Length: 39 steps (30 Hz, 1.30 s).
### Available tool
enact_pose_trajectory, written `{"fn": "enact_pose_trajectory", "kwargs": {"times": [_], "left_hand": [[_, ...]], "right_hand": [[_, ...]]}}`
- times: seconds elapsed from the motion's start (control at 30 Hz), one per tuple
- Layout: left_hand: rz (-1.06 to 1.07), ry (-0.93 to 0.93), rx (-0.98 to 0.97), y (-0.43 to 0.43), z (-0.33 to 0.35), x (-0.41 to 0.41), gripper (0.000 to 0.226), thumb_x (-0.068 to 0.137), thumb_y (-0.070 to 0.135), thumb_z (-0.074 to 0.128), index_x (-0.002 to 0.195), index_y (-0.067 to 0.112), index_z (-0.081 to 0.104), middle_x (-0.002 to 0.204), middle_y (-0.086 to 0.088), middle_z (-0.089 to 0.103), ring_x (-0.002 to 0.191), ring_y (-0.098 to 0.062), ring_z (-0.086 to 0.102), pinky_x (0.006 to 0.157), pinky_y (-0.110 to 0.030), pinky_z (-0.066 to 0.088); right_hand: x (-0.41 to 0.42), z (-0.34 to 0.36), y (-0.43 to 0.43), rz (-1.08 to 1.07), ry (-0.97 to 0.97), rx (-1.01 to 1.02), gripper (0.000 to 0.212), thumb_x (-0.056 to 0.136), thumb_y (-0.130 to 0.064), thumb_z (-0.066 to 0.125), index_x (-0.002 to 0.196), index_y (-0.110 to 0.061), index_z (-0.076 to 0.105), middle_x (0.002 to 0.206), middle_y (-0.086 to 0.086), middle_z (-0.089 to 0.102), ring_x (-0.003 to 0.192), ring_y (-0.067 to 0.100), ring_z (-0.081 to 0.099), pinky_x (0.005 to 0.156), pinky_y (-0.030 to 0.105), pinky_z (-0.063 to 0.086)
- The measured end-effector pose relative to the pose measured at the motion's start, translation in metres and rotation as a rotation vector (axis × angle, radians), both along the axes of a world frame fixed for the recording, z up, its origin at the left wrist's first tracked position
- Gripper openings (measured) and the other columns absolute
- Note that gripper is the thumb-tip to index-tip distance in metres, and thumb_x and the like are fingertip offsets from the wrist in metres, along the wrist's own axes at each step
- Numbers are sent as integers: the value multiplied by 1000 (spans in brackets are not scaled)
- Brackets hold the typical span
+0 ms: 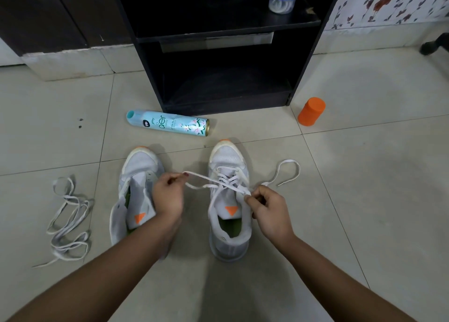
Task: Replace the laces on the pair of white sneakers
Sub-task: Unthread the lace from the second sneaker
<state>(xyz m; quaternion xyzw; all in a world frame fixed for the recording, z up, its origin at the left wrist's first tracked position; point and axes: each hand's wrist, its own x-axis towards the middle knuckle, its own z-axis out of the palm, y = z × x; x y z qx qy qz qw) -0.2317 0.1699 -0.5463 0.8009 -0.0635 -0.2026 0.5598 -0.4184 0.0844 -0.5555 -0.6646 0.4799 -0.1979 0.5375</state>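
The lace (206, 179) crossed sideways over the laced sneaker (227, 157) on the floor. The left hand (168, 192) pinched one end and the right hand (268, 210) pinched the other, nearer the eyelets.

A laced sneaker (228, 200) stands on the floor (364, 200). Just left of it is an unlaced sneaker (136, 195); farther left, a loose lace (68, 219). Behind it lies a spray can (167, 126), a cabinet (218, 78) beyond. Behind and right stands a capped container (311, 111).
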Motion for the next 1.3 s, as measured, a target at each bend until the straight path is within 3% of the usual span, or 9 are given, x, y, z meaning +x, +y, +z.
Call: {"fn": "enact_pose_trajectory", "kwargs": {"times": [0.17, 0.37, 0.57, 0.7, 0.77, 0.87, 1.0, 1.13, 1.3], "left_hand": [[-379, -460, 62, 3, 16, -16, 31, 78, 7, 59, 103, 23, 66, 84, 7, 46, 65, -5, 47, 61, -14, 39], [-883, -1010, 306, -14, 23, -39, 20, 72, 38, 63, 75, 21, 73, 74, 3, 55, 68, -21, 61, 54, -31, 49], [-428, -444, 50, -4, 24, -14, 13, 81, 13, 72, 70, 11, 66, 73, 5, 52, 65, -3, 51, 63, -13, 38], [-215, -371, 175, 3, 27, 41, 16, 84, 19, 69, 74, 7, 65, 83, -14, 58, 73, -21, 52, 70, -32, 40], [-296, -431, 268, 3, 26, 48, 12, 84, 19, 69, 86, 8, 67, 94, -12, 57, 84, -24, 55, 73, -29, 38], [-484, -653, 406, -1, 26, 30, 45, 81, 23, 71, 124, 17, 59, 112, -10, 52, 103, -26, 50, 85, -34, 42], [-735, -913, 324, -6, 28, -9, 31, 84, 34, 64, 114, 25, 64, 102, 1, 56, 95, -23, 55, 73, -32, 46], [-829, -777, 344, -3, 25, -25, 24, 82, 42, 66, 102, 27, 63, 95, 10, 56, 87, -9, 54, 67, -26, 46], [-735, -469, 215, 9, 22, -25, 9, 82, 21, 70, 87, 26, 65, 73, 15, 58, 63, 2, 54, 60, -18, 41]], "right_hand": [[1, 0, 0, -6, -6, -31, 33, 84, -16, 67, 58, -29, 52, 51, -9, 52, 53, 13, 47, 60, 40, 47], [2, 0, 1, -11, -27, -57, 37, 83, -14, 70, 55, -28, 48, 49, -12, 51, 50, 8, 44, 58, 35, 42], [-4, 0, -1, -26, -4, -22, 32, 83, -17, 67, 58, -25, 50, 52, -7, 52, 55, 15, 49, 63, 47, 50], [-5, 1, -1, -22, -2, -10, 31, 84, -19, 68, 58, -24, 50, 53, -7, 53, 56, 15, 51, 65, 48, 51], [-4, 2, -1, -15, 6, -13, 30, 84, -21, 67, 59, -24, 51, 54, -6, 55, 57, 16, 52, 65, 48, 52], [-3, 4, 1, -12, 18, -16, 30, 84, -21, 68, 59, -26, 52, 54, -8, 55, 56, 15, 52, 65, 48, 52], [-3, 5, 0, -4, 27, -25, 29, 83, -21, 68, 60, -25, 52, 54, -8, 56, 56, 15, 53, 65, 47, 53], [-5, 8, 2, -3, 30, -69, 31, 83, -18, 68, 59, -25, 50, 53, -11, 54, 53, 8, 49, 59, 37, 48], [-3, 21, 2, 173, 232, -214, 21, 76, -27, 70, 66, -20, 53, 55, -8, 53, 52, 7, 48, 53, 25, 39]]}}
